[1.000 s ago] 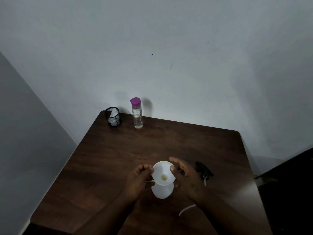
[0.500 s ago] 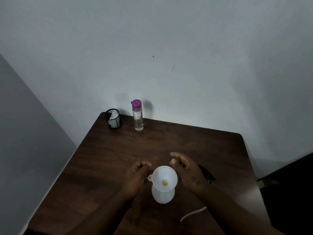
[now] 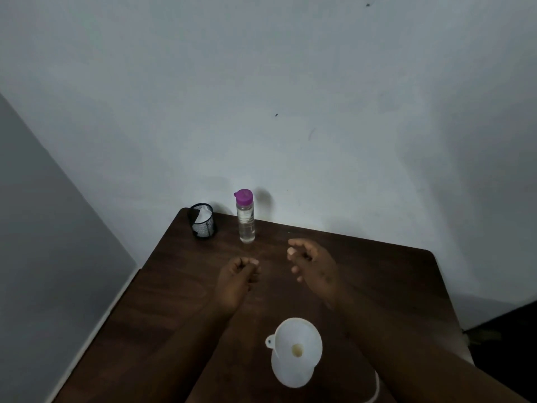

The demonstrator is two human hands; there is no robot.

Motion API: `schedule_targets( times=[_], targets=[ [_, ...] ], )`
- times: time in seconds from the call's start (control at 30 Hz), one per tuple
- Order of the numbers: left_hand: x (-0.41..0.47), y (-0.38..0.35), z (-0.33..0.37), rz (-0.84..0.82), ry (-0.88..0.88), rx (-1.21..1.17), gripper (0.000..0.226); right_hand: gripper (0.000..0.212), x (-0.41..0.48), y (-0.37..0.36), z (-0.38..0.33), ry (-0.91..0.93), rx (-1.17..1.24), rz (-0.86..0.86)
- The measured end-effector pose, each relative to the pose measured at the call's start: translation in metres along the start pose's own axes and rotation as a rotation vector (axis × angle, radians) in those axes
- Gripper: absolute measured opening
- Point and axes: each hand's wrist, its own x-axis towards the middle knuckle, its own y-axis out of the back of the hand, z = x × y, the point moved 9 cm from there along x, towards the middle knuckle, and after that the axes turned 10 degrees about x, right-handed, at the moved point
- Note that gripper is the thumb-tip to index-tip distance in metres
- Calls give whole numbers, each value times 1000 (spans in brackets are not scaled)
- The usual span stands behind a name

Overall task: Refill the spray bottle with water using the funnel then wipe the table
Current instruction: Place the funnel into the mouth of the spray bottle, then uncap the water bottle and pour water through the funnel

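Observation:
A white funnel [image 3: 297,343] sits upright in the mouth of the white spray bottle [image 3: 290,373] near the table's front edge. Neither hand touches it. My left hand [image 3: 236,276] hovers over the table's middle with its fingers curled shut and nothing in it. My right hand [image 3: 312,264] is beside it, farther back, fingers loosely apart and empty. A clear water bottle [image 3: 245,218] with a purple cap stands at the back of the dark wooden table [image 3: 180,286], a short way beyond both hands. The white dip tube [image 3: 376,386] of the sprayer lies partly under my right forearm.
A black mesh cup [image 3: 202,221] with a white cloth inside stands at the table's back left corner, left of the water bottle. A white wall rises right behind the table. The floor drops away on the left and right sides.
Both hands have let go of the funnel and moved away from it toward the back of the table. The funnel stays seated in the spray bottle. The black sprayer head is now hidden.

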Motion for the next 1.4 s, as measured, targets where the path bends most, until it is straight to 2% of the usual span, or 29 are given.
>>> schedule_targets(
  times=[0.17,0.47,0.63,0.77,0.83,0.97,1.03,1.13,1.27,1.4],
  targets=[
    [39,10,20,24,-131,156,2,30,43,-20,-6,-20,20,-21],
    [101,22,40,129,-203,264,24,34,102,-57,-20,-43,-49,-81],
    [125,32,45,232,-178,317,44,48,140,-70,-24,-6,-289,-78],
    [149,37,54,275,-194,353,67,57,163,-78,-37,-6,-395,-81],
    [159,36,59,271,-200,397,72,62,171,-84,-43,21,-407,-102],
    [165,26,69,178,-240,415,45,66,179,-100,-43,44,-404,-148],
    [166,25,69,185,-266,386,35,62,179,-103,-43,70,-415,-151],
    [164,29,66,228,-291,387,39,53,174,-102,-42,117,-435,-140],
    [145,21,64,182,-332,375,27,52,161,-91,-38,168,-462,-115],
    [122,10,57,139,-346,327,28,54,141,-76,-34,197,-469,-85]
  ],
)
